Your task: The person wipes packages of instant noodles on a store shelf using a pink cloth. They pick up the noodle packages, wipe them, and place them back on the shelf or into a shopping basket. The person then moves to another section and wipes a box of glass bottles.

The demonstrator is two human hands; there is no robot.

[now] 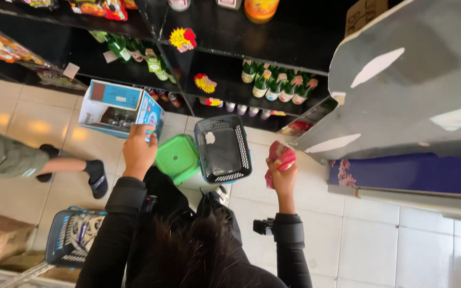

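Pale floor tiles (369, 245) spread below us in front of black shop shelves (273, 42). Our left hand (138, 150) is closed on the edge of an open blue and white carton (114, 104) holding what look like cans. Our right hand (283, 178) is wrapped around a pink cloth (279, 156), held up beside a grey counter (412, 80). Between the 2 hands, on the floor, sit an empty dark shopping basket (244, 154) and a green plastic stool (177, 157), just beside each other. Green bottles (276, 84) line the shelf beyond. Another person's leg in a black sock (96, 176) stands near the carton, and a second basket (73, 234) rests lower left.
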